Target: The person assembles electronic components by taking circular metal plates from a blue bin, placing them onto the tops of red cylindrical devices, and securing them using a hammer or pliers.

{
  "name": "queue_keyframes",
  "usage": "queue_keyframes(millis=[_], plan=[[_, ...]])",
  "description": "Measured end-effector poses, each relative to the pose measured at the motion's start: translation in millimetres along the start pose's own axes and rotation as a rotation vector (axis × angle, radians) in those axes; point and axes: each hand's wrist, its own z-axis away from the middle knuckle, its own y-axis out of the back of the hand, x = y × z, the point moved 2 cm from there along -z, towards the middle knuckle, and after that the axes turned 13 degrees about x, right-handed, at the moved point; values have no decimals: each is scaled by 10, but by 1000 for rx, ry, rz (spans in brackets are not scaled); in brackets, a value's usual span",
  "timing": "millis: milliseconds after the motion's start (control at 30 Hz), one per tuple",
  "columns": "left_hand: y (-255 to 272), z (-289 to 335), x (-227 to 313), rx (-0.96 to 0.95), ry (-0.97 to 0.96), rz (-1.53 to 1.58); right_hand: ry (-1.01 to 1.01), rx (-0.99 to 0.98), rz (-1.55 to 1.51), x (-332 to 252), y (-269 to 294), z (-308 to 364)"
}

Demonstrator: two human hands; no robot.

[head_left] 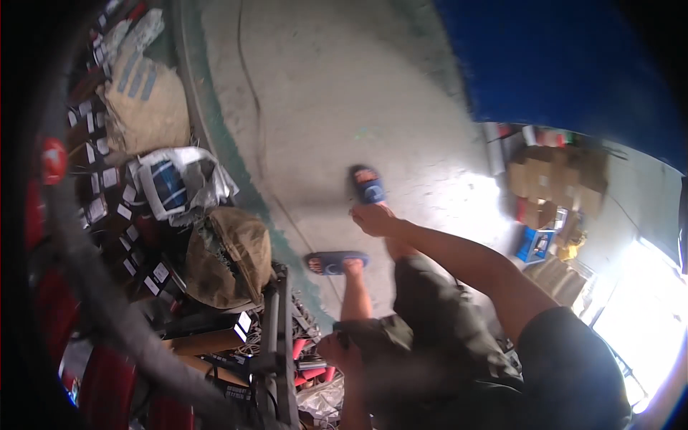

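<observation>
My right hand (373,219) hangs out in front of me above the floor, its fingers curled in and nothing visible in them. Below it is a dark blue slide sandal (369,185) on one foot; the other sandal (337,263) is turned sideways to the left. Low by my left thigh, my left hand (338,352) is dim and smeared. A small dark patch shows at its fingers, and I cannot make out whether it is a held thing. The nearest thing to that hand is a dark metal rack frame (285,351).
Along the left are many labelled dark boxes (154,278), a tan woven sack (149,100), a white plastic bag (204,179) and a brown sack (231,261). A blue panel (566,64) covers the upper right. Cardboard boxes (548,179) and a blue crate (534,245) stand beyond the grey floor (315,93).
</observation>
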Motion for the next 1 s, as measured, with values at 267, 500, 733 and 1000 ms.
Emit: queue_keyframes(millis=[267,500,733,1000], plan=[[3086,-1154,2534,315,-107,663,38,-418,-199,-171,2408,2804],[5284,-975,3536,770,-79,1164,97,-457,89,-32,2214,1647],[5759,-85,3593,1164,-29,1007,-303,-653,-110,-428,2340,973],[5859,838,3710,1438,76,834,-314,-1120,211,-1249,2482,1003]])
